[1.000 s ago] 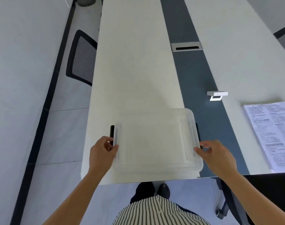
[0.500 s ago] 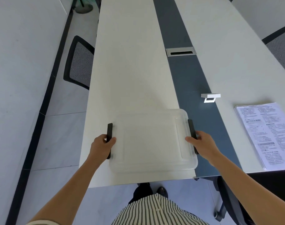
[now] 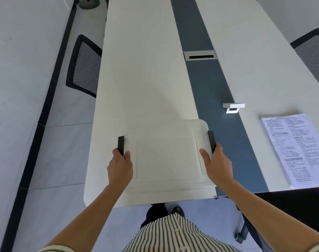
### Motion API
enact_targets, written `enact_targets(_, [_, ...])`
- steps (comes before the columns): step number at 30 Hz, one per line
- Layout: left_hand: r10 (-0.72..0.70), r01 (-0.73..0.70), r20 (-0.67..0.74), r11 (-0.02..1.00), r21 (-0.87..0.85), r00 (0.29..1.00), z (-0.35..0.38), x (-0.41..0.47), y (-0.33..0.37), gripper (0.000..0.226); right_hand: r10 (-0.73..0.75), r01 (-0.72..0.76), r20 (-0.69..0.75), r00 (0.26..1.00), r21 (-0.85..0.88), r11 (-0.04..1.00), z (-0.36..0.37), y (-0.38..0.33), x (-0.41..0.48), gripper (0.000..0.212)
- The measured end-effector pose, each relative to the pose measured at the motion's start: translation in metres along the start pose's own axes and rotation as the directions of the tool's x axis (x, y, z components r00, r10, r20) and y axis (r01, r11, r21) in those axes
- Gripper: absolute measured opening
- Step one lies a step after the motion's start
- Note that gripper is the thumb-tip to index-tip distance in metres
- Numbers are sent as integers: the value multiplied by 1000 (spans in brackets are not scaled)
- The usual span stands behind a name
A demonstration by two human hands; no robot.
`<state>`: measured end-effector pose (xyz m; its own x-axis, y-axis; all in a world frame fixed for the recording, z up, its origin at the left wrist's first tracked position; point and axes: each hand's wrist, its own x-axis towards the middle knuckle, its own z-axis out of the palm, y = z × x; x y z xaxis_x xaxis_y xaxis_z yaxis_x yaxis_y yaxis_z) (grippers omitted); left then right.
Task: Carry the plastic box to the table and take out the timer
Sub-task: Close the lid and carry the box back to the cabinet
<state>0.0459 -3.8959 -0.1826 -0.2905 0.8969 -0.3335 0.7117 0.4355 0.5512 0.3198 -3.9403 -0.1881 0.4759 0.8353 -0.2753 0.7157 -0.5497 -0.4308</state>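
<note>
A clear plastic box (image 3: 166, 157) with a frosted lid sits on the near end of the long white table (image 3: 142, 73). Black clip handles run along its left (image 3: 121, 145) and right (image 3: 211, 140) sides. My left hand (image 3: 120, 167) grips the left handle, thumb on the lid. My right hand (image 3: 216, 165) holds the right handle the same way. The lid is on, and the timer is hidden from view.
A stack of printed papers (image 3: 296, 150) lies on the right table. A small white stand (image 3: 233, 107) and a cable slot (image 3: 200, 55) sit on the dark centre strip. Mesh chairs stand at the left (image 3: 85, 66) and far right (image 3: 313, 55).
My right hand has closed onto the right handle, where it was loose beside the box a second ago. The box sits a little further onto the table.
</note>
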Motion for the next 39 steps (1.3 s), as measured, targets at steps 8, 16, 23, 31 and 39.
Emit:
enact_targets(8, [86,-79,-63,992,100,994,6,-4,4,30,-21,11,-45,999,-202,979,2,-6,-4,61])
enact_targets(16, [91,-92,13,995,43,996,-10,-11,3,48,-37,38,10,999,-29,999,-10,-10,-7,54])
enact_targets(23, [35,-67,-133,966,-250,990,-76,-65,-29,48,-246,225,65,967,227,947,-41,-42,-43,65])
enact_targets(31, [-246,136,-220,897,-420,944,-130,-131,-127,44,-355,225,269,895,414,882,-3,-95,-106,59])
enact_targets(39, [-421,207,-280,799,-565,863,-192,-174,-232,38,-484,320,367,794,425,847,56,-177,-183,57])
